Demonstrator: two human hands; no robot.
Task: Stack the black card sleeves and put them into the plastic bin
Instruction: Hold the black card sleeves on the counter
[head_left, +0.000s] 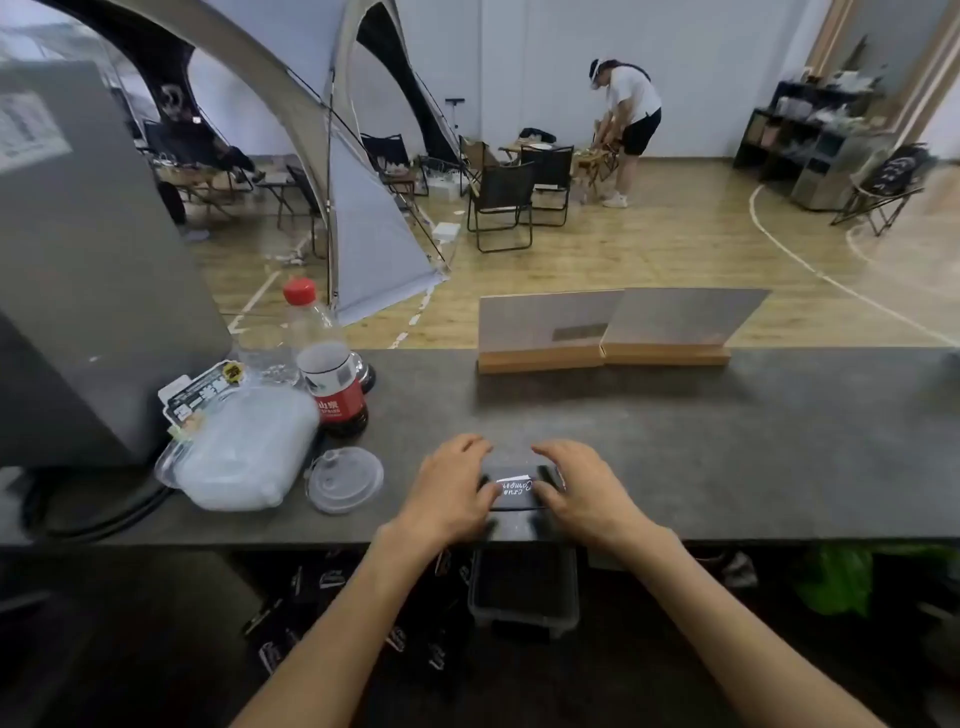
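A small stack of black card sleeves (516, 491) with white lettering lies on the grey counter (727, 447) near its front edge. My left hand (451, 488) presses against the stack's left side and my right hand (582, 491) against its right side, fingers curled over the ends. Below the counter edge stands a grey plastic bin (523, 613) with a dark inside. More black card sleeves (332, 577) lie scattered on the lower surface to the bin's left, several of them partly hidden by my left forearm.
A red-capped bottle (324, 364), a clear food box (244, 447) and a round plastic lid (344, 479) sit on the counter's left. Two wooden-based sign stands (602, 332) are at the far edge. A person bends over folding chairs across the hall.
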